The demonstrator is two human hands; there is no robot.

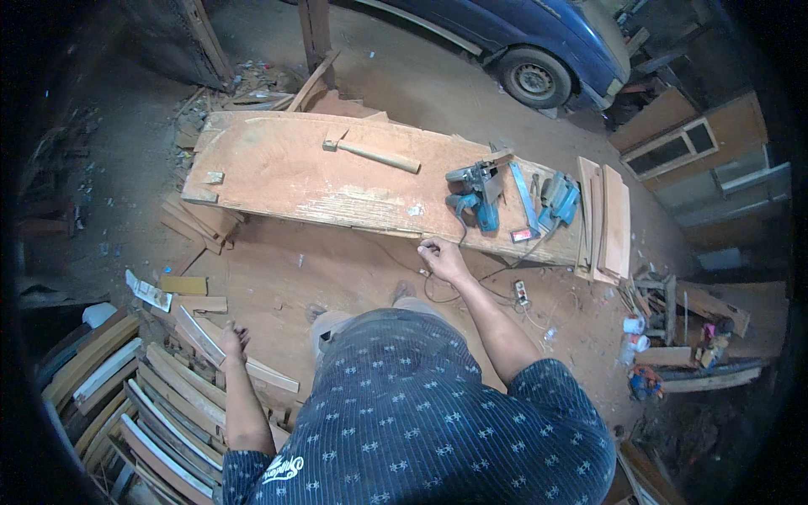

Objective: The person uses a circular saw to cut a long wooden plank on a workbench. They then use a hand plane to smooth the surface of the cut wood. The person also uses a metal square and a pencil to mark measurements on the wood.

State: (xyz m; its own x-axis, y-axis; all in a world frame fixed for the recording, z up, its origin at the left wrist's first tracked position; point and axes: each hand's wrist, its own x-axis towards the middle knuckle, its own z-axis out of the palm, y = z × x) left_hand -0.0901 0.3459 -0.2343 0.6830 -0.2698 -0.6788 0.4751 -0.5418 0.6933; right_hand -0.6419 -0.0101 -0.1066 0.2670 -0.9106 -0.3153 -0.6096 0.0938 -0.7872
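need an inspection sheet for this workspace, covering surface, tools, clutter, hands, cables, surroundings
surface: long brown wooden workbench, dusty, pale streaks toward its near edge
job's things: wooden-handled hammer, blue-green circular saw, blue straight-edged square and second blue-green power tool lie on the bench
clutter: flat brown boards at the bench's right end; curved wooden pieces piled lower left
hands: right hand at the bench's near edge, fingers curled, grip unclear; left hand by pale wooden strips, contact unclear
cables: dark cable beside the saw; white power strip on the floor
surroundings: dark blue vehicle beyond the bench
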